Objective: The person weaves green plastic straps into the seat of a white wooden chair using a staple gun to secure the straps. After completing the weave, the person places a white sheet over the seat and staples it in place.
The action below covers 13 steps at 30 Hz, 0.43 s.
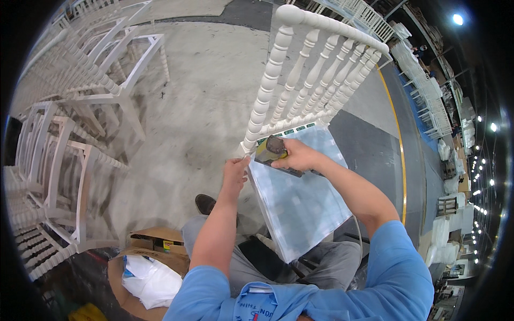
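Observation:
A white painted chair [300, 80] with turned spindles in its back stands in front of me, its flat seat panel [300, 198] pale and dusty. My right hand [300, 156] grips a small hand-held power sander [270, 150] with a yellow-green body, pressed at the rear left corner of the seat where the back post meets it. My left hand [234, 174] rests on the seat's left edge, fingers curled over the rim beside the tool.
Rows of unfinished white chairs [80, 96] stand stacked at the left and more [423, 80] at the far right. An open cardboard box [144, 267] with white plastic bags sits by my left leg. The floor is grey concrete with a yellow line [399, 139].

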### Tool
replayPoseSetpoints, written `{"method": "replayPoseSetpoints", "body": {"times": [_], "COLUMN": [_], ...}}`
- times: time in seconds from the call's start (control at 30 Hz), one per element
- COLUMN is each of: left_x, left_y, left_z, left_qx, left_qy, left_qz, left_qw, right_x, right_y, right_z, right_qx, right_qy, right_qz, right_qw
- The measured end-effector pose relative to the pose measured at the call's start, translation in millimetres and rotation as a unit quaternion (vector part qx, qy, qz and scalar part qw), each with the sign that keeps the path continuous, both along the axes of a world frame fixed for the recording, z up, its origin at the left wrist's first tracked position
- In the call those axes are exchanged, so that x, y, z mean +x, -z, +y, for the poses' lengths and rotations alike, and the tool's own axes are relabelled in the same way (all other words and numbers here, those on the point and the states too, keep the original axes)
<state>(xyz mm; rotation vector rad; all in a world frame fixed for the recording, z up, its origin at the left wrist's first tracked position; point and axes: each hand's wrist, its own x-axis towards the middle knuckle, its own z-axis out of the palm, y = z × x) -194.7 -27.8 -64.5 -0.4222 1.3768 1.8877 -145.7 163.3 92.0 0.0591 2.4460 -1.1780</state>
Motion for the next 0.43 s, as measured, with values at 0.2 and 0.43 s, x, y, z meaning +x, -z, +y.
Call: {"method": "replayPoseSetpoints", "body": {"times": [0.2, 0.43], "left_x": [-7, -6], "left_y": [7, 6], "left_z": [-13, -13], "left_qx": [0.118, 0.116], "left_qy": [-0.025, -0.005], "left_qz": [-0.08, -0.092], "left_qw": [0.989, 0.989], "right_x": [-17, -15], "right_y": [-1, 15], "right_z": [-25, -19], "right_qx": [0.016, 0.015], "right_qy": [-0.029, -0.023], "right_qz": [0.0, -0.014], "right_qw": [0.999, 1.0]}}
